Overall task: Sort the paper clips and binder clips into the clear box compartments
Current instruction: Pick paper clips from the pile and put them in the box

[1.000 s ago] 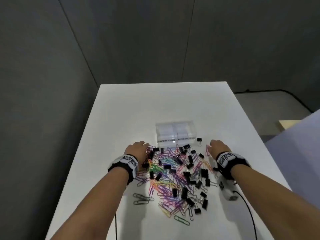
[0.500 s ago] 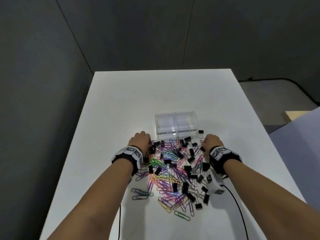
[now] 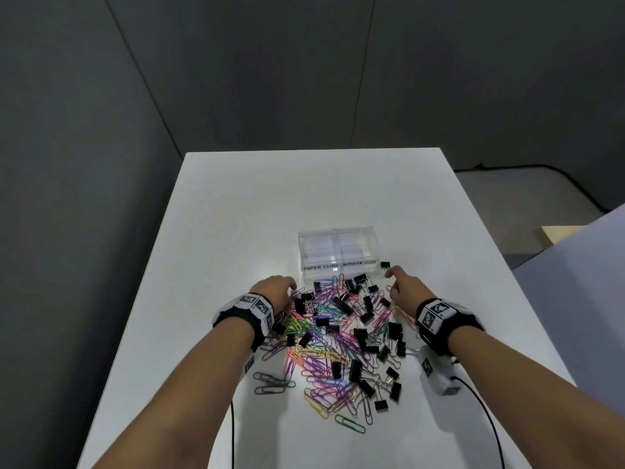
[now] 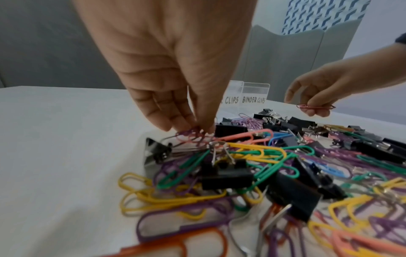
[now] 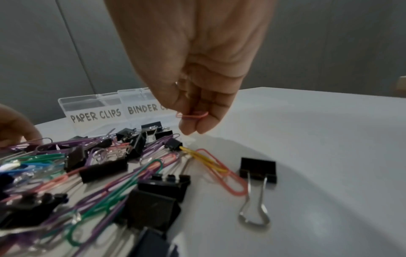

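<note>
On the white table [image 3: 236, 214], wrist views show both hands pinching clips: right hand [image 5: 197, 73] pink paper clip [image 5: 192, 115], left hand [image 4: 175, 69] purple paper clip [image 4: 191, 133].

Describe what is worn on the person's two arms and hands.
Both forearms are bare, no sleeves or gloves. Each wrist carries a black band topped with white blocks bearing black-and-white square markers. A white camera unit hangs under the right wrist, trailing a black cable.

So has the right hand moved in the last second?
Yes. The right hand has moved forward toward the clear plastic box, its fingertips now near the box's right front corner, pinching a pink paper clip.
</note>
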{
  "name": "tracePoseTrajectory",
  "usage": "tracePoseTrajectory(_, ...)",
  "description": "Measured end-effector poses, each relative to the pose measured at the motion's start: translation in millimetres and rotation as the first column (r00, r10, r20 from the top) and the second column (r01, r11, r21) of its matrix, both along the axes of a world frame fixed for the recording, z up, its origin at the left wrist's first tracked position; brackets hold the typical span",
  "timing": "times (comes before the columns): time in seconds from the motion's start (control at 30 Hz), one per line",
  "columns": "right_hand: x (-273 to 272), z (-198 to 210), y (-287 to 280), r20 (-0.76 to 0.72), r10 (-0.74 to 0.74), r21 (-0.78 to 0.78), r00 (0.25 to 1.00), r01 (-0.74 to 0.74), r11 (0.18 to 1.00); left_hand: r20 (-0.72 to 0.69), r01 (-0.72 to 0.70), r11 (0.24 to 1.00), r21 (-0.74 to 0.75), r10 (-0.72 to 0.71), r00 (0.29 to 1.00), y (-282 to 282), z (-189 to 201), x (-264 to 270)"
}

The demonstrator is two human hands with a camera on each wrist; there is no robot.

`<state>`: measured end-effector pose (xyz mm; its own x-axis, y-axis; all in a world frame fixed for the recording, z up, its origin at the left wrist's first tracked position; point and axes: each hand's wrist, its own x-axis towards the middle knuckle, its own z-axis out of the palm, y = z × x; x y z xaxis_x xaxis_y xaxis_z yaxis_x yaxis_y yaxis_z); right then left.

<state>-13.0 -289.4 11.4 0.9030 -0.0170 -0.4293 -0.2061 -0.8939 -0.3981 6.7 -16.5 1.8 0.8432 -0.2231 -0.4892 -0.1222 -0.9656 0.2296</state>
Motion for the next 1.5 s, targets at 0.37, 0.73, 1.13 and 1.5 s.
tracePoseTrajectory(0.37, -9.5, 8.8, 10.6, -0.025, 0.210, -0.167, 0.977, -0.211, 0.963, -0.004, -0.022, 0.997, -0.079, 0.022, 1.000, 12.9, 14.9, -6.6)
tracePoseTrajectory(0.73, -28.2, 1.6, 15.4, -0.038, 0.442, -0.348, 0.896, -0.426, 0.835, 0.019, -0.079, 0.995, 0.052, 0.078, 0.997, 8.9, 5.5, -27.6)
tracePoseTrajectory(1.13, -9.6, 0.2, 11.7, -0.030, 0.458, -0.268, 0.888, -0.449, 0.852, -0.051, -0.049, 0.996, -0.073, 0.045, 0.998, 15.1, 7.8, -37.8)
tracePoseTrajectory(1.5, -11.5, 5.2, -3.0, -0.033, 0.394, -0.289, 0.919, -0.386, 0.876, -0.045, -0.159, 0.985, -0.061, 0.157, 0.987, 24.3, 10.2, -39.0)
